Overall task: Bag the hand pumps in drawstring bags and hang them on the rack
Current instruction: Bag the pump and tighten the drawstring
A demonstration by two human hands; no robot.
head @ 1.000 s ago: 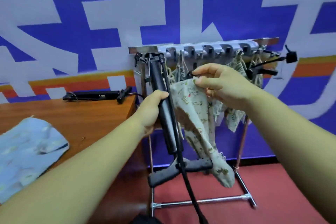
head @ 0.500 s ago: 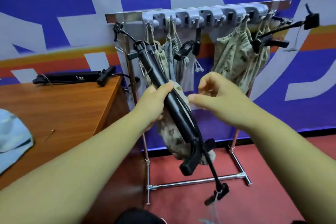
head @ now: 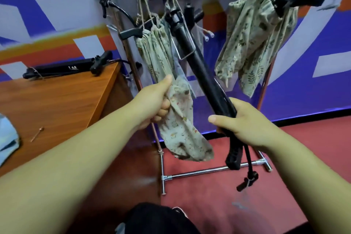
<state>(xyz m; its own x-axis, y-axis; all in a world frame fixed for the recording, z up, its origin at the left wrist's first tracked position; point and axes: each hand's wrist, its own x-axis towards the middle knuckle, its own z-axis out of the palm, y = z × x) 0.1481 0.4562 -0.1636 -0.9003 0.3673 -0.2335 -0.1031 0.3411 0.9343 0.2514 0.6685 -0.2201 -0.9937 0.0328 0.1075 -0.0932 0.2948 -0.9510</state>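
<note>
Swapped since half a sec ago: the hand pump [head: 201, 68] has gone from L to R. Now the right hand [head: 245, 123] has its fingers wrapped round the barrel low down, thumb sticking out to the left. Pump's tilted, top end up among the hanging bags, handle [head: 234, 157] hanging below the fist. Its hose [head: 248, 180] dangles lower, over the red floor. Meanwhile the left hand [head: 155, 104] has let go of the pump and clutches a printed drawstring bag [head: 182, 131] near its top, fingers curled tight into the cloth, thumb up. Rest of the bag droops under the fist, just left of the barrel, not over it. Behind stands the rack [head: 199, 172], chrome frame. A bagged pump [head: 153, 49] hangs at left w/ a black handle poking out, and more patterned bags [head: 252, 40] hang at right. Wooden table [head: 57, 97] on the left. A spare pump [head: 60, 67] lies along its far edge, small nail [head: 37, 134] nearer, blue cloth [head: 7, 138] at frame edge.
</note>
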